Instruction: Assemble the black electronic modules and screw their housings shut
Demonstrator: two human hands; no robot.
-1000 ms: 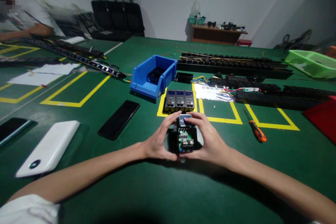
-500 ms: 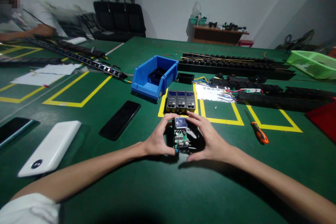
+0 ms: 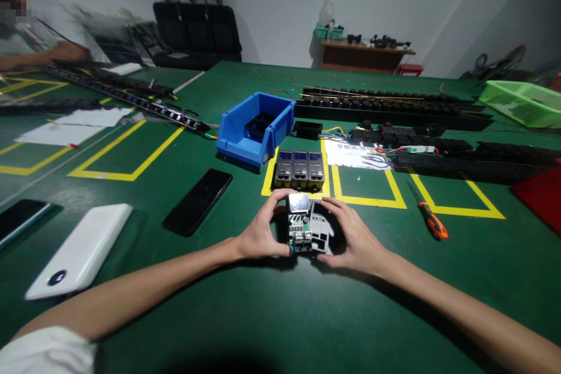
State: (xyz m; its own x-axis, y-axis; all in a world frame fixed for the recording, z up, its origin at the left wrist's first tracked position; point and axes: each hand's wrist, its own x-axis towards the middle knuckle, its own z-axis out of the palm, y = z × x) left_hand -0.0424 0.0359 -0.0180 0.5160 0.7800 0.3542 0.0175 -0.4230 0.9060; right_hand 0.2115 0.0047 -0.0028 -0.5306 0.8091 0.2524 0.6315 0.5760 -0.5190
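My left hand (image 3: 262, 232) grips an electronic module (image 3: 299, 225) from its left side, thumb low and fingers at the top. Its green circuit board, small screen and black sockets face me. My right hand (image 3: 357, 239) is curled around a grey plastic cover (image 3: 321, 225) with cut-outs, which stands tilted just right of the board. Whether cover and module touch is hard to see. Just beyond my hands, three closed grey modules (image 3: 300, 169) with dark blue screens stand side by side inside a yellow taped frame.
A blue bin (image 3: 256, 128) with black parts sits behind the modules. An orange-handled screwdriver (image 3: 433, 223) lies right. Left are a black phone (image 3: 198, 201) and a white power bank (image 3: 81, 248). Black rails (image 3: 394, 108) and a green basket (image 3: 523, 104) are farther back; another person's arm (image 3: 48, 57) shows far left.
The grey cover in my right hand has turned, so its face with cut-outs now shows beside the board. The module has tilted slightly, and its screen now reflects more light.
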